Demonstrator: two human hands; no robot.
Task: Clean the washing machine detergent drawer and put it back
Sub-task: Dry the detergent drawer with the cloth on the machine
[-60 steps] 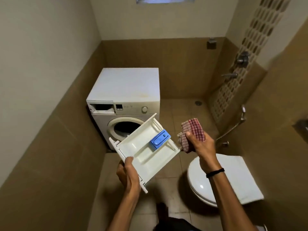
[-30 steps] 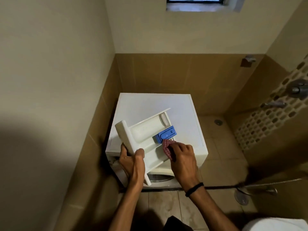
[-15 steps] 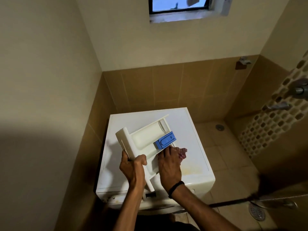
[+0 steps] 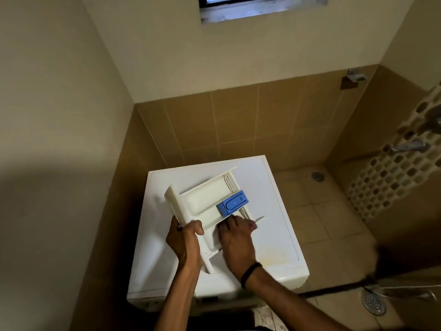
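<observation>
Both hands have brought the drawer from mid-air onto the machine since two seconds back. I see the left hand [image 4: 185, 238] gripping the front panel of the white plastic detergent drawer [image 4: 202, 201]. The right hand [image 4: 237, 240] presses flat into its near compartment, beside the blue rectangular insert [image 4: 235, 203]. The drawer lies askew atop the white washing machine [image 4: 274, 223].

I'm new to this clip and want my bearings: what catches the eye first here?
A white detergent drawer lies askew on top of the washing machine, with its bright blue insert standing out near the back end. The left hand grips the drawer's front panel, while the right hand presses into its near compartment.
</observation>
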